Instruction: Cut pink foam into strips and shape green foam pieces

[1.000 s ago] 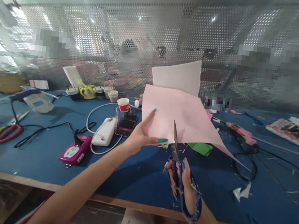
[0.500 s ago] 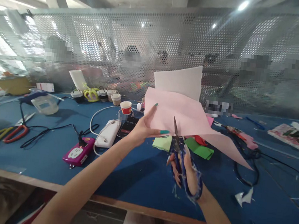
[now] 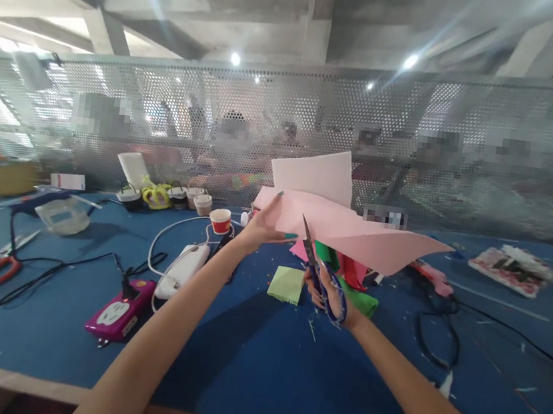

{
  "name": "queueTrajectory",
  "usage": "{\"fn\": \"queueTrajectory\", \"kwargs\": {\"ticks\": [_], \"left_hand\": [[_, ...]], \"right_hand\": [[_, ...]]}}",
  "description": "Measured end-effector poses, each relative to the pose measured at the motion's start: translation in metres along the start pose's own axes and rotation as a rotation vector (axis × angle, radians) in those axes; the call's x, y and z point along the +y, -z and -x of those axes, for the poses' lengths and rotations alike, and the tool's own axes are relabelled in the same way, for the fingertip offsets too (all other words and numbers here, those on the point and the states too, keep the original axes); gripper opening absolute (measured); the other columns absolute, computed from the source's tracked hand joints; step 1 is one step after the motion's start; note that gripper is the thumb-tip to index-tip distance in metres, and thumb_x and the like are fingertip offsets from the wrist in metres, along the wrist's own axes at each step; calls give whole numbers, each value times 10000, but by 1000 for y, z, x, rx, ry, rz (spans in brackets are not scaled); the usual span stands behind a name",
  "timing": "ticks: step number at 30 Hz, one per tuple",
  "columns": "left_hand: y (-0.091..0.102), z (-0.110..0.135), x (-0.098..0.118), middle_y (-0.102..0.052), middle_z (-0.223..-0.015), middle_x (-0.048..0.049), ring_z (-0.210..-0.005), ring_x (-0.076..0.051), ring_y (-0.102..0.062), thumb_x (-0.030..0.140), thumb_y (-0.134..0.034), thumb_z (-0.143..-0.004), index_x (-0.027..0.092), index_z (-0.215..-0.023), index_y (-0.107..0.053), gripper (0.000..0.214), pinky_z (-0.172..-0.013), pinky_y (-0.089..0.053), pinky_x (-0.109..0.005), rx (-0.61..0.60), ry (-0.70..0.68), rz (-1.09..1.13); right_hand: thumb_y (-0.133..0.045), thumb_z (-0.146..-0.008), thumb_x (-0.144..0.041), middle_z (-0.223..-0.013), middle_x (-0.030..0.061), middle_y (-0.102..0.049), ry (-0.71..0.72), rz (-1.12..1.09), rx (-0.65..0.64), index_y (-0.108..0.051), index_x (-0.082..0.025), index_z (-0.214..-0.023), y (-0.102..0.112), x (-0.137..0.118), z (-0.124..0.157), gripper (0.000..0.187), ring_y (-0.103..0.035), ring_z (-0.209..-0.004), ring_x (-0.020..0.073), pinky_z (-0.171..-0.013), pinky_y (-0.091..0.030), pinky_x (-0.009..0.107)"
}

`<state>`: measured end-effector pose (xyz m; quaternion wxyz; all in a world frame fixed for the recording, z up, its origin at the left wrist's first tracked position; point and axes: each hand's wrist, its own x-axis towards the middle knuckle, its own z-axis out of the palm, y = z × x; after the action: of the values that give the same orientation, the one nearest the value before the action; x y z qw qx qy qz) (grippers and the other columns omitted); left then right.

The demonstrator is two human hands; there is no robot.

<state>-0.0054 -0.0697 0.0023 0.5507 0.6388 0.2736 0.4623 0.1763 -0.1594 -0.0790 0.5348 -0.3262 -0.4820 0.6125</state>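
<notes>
My left hand (image 3: 261, 224) is pinched closed on the left end of the pink sheet (image 3: 354, 233), holding it above the worktop (image 3: 246, 371). I have my right hand (image 3: 326, 283) wrapped round the scissors (image 3: 309, 241), their blades overlapping the sheet's near edge. A pale green piece (image 3: 287, 284) lies just beside that hand.

No text can be read: marks on the purple box (image 3: 140, 301), at eight o'clock, and card (image 3: 68, 181), at nine, are too small.
</notes>
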Motion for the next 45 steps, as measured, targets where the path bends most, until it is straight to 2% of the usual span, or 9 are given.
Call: {"fn": "queueTrajectory", "kwargs": {"ticks": [6, 12, 14, 21, 27, 34, 40, 45], "left_hand": [[-3, 0, 6, -217, -1499, -39, -1109, -313, -554, 115, -788, -529, 372, -1393, -271, 1038, -895, -478, -537, -25, 11, 16], [-4, 5, 12, -164, -1515, -37, -1117, -328, -547, 117, -779, -530, 366, -1381, -305, 1005, -892, -476, -547, -43, 32, 11], [-4, 6, 12, -171, -1514, -33, -1154, -332, -515, 118, -779, -529, 360, -1378, -313, 998, -895, -477, -543, -48, 24, 12], [1, 8, 17, -252, -1487, -45, -1153, -323, -520, 86, -776, -532, 353, -1380, -314, 1002, -920, -465, -530, -78, 67, 44], [9, 4, 16, -194, -1505, -45, -1064, -312, -584, 49, -773, -516, 378, -1367, -335, 1012, -900, -467, -562, -43, 73, -15], [2, 9, 18, -231, -1493, -26, -1108, -316, -552, 53, -766, -534, 389, -1370, -315, 1008, -890, -486, -532, -77, 73, 17], [-4, 11, 10, -164, -1515, -28, -1104, -323, -557, 94, -786, -538, 391, -1378, -297, 1016, -879, -495, -532, -51, 54, 15], [-5, 18, 1, -127, -1524, -8, -1094, -331, -565, 92, -795, -521, 417, -1370, -301, 1034, -862, -512, -515, 33, 56, 22]], "right_hand": [[-603, -661, -644, -537, -84, -380, 0, -6, -16, -524, -177, -753, 10, 9, 0, 483, -249, -410, 28, -355, -187, 159], [-562, -683, -658, -509, -94, -343, -3, 16, -21, -509, -177, -754, 11, 13, 0, 488, -224, -400, 26, -370, -175, 169], [-582, -662, -667, -506, -94, -349, -2, 21, -32, -501, -190, -753, 9, 13, 2, 492, -209, -398, 39, -355, -176, 171], [-565, -743, -599, -534, -79, -349, -3, 35, -67, -504, -194, -745, 6, 9, 6, 409, -227, -413, 46, -369, -180, 174], [-587, -689, -651, -547, -73, -342, 11, 28, -71, -497, -209, -747, 9, 13, 5, 455, -199, -409, 52, -355, -160, 195], [-622, -689, -611, -539, -67, -319, 16, 32, -47, -497, -213, -704, 5, 11, 5, 418, -210, -424, 57, -358, -161, 195], [-616, -673, -629, -546, -72, -341, 9, 41, 22, -486, -210, -712, -2, 10, 6, 440, -215, -416, 48, -354, -159, 191], [-666, -689, -524, -534, -72, -368, -27, 86, 32, -492, -206, -709, -2, 9, 9, 364, -272, -416, 54, -369, -205, 200]]}}
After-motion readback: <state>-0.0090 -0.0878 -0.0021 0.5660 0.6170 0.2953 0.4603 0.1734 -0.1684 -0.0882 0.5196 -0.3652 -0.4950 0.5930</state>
